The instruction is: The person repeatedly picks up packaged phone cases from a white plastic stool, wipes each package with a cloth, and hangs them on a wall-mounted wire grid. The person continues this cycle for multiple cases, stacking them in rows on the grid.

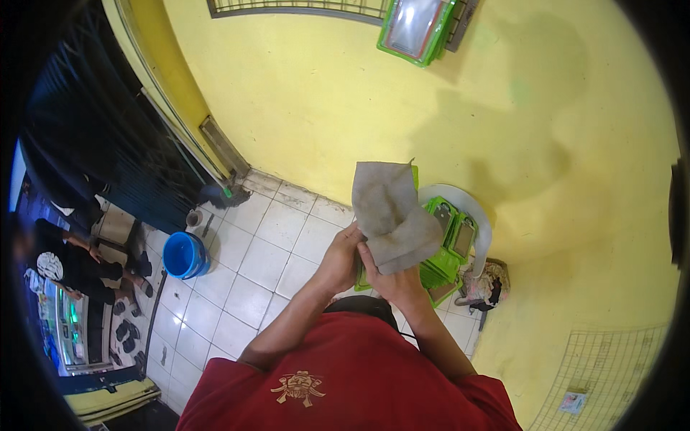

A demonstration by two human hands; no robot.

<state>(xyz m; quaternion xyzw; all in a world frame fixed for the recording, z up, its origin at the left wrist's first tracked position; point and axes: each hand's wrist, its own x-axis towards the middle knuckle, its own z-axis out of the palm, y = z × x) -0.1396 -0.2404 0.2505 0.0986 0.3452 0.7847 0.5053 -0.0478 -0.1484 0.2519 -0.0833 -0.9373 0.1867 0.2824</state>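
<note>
A worn grey cloth [388,205] with brownish stains spreads out in front of me, its lower part folded over. My left hand [340,260] is closed at the cloth's lower left edge. Just to the right, my right hand [392,281] grips the lower fold, thumb on top and most fingers hidden beneath. A strip of green [415,174] shows behind the cloth's upper right edge; whether my hands hold that too, I cannot tell. Beyond the right hand, several green-framed flat packages [442,269] lie piled on a pale round-edged surface [480,215].
More green-framed packages [417,29] hang on the yellow wall ahead. A blue bucket [184,256] stands on the white tiled floor [248,298] to the left. Beside the pile sits a bundle of patterned fabric [491,284]. At far left, a person [79,262] sits near a dark folding shutter [93,122].
</note>
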